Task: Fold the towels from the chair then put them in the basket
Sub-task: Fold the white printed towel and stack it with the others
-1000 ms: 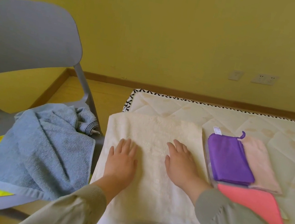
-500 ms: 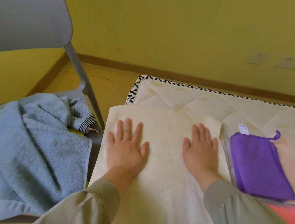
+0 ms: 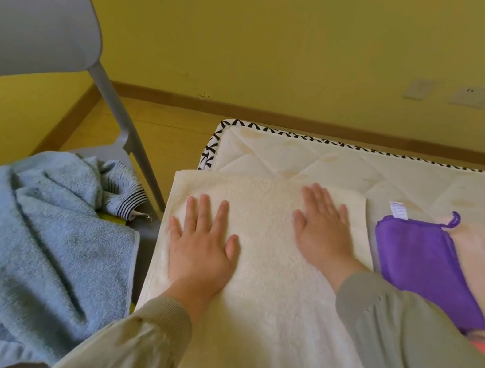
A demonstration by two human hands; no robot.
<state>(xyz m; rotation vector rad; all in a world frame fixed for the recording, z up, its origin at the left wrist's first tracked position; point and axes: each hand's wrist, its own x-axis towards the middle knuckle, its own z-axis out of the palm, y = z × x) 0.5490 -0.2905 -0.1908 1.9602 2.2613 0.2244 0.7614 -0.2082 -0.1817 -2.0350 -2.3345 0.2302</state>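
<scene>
Left hand (image 3: 203,242) and right hand (image 3: 322,227) have slid up the cream towel (image 3: 265,285), centre frame on the mattress (image 3: 303,162), flat, fingers straight, gripping nothing; smoothing seems nearly done, a fold likely next; the blue towel (image 3: 32,228) waits on the chair (image 3: 30,0), lower left.

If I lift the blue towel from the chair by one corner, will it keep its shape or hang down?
It would probably hang limp: the blue towel lies in soft, crumpled folds on the grey chair. Its thick looped pile suggests it is fairly heavy for cloth and not slippery, so it should grip well.
</scene>
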